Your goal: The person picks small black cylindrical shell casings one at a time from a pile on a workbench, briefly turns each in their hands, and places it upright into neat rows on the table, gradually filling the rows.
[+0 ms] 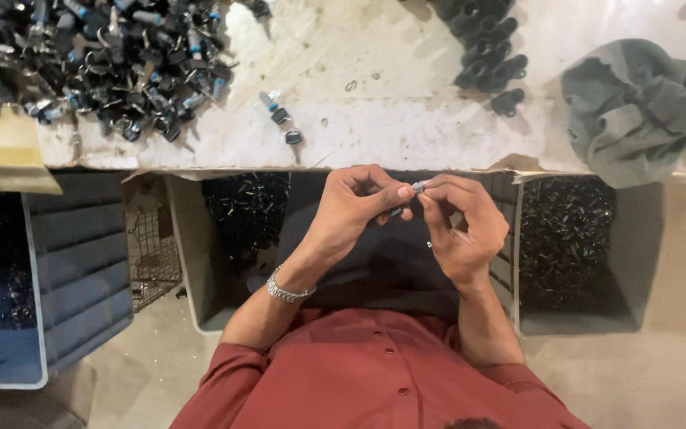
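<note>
Both hands meet just off the bench's (pixel 406 135) near edge: left hand (pixel 355 208) and right hand (pixel 458 226) each pinch a small metal part (pixel 416 189) between fingertips, above a bin (pixel 645 262).

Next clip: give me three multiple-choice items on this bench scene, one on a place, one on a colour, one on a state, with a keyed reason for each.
1. Where does the crumpled grey cloth lie?
A. far right of the white worktop
B. in the blue plastic crate
C. on the floor

2. What colour is the person's shirt?
A. green
B. red
C. white

3. How is the small metal part held?
A. lying loose on the worktop
B. in the left hand alone
C. pinched between fingertips of the left hand and the right hand

Key: 1 A, the cloth sits at the bench's right end; 2 B, red buttoned fabric shows below; 3 C, both hands' fingertips meet on it.
</note>
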`<state>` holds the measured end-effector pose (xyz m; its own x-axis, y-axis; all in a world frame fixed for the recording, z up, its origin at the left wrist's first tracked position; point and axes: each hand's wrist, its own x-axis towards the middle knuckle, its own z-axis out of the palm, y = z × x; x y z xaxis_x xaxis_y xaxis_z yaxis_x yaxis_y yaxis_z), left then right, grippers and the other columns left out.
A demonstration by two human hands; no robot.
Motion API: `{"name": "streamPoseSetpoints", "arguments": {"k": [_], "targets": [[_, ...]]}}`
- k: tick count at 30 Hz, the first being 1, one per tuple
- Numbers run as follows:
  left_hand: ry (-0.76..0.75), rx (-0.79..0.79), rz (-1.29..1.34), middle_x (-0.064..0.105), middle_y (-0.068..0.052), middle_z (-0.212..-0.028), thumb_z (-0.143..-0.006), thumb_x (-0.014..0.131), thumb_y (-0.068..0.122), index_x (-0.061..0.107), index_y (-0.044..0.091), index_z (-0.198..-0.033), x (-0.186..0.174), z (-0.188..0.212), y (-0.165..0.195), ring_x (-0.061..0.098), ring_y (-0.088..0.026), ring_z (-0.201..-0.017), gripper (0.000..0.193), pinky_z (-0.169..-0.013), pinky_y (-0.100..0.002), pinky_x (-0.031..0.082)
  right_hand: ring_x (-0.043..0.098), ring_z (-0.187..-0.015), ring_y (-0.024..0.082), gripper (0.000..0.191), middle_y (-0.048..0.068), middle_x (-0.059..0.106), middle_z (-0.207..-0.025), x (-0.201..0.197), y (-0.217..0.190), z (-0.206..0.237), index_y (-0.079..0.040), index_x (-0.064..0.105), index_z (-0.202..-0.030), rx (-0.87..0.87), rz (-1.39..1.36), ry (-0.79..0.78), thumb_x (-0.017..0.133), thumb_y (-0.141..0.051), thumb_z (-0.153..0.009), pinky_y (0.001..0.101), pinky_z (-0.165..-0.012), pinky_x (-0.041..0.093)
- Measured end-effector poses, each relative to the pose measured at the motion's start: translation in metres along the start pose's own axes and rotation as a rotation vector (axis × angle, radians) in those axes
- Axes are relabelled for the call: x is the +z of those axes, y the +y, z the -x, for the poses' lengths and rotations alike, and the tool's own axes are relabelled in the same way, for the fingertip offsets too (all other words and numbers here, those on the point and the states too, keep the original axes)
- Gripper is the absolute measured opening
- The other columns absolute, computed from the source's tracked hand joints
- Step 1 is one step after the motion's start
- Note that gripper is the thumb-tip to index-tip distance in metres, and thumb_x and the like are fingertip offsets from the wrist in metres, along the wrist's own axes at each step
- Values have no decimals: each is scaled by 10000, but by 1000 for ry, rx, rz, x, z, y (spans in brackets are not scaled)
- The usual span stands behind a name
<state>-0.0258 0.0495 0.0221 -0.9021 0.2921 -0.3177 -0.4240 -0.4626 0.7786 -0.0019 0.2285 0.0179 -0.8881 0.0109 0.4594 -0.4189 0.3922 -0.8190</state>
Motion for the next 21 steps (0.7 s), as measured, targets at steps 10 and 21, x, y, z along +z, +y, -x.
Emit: {"name": "streamPoseSetpoints", "arguments": {"k": [10,21], "targets": [[-228,-76,-452,769,-71,-809,-882,827,114,674,11,-840,10,-23,5,647,-74,-724,190,-618,-236,482,580,-671,84,206,77,706,-934,-39,37,13,32,733,-1117,768,-740,-104,755,15,-913,193,-527,406],[225,792,-1274,710,-126,-1129,-878,820,189,715,93,-1148,45,-141,-6,650,-331,-1042,306,-869,-409,531,513,-706,145,251,42,557,-776,-47,41,21,-25,487,-1224,457,-944,90,570,-261,-1216,233,-664,425]]}}
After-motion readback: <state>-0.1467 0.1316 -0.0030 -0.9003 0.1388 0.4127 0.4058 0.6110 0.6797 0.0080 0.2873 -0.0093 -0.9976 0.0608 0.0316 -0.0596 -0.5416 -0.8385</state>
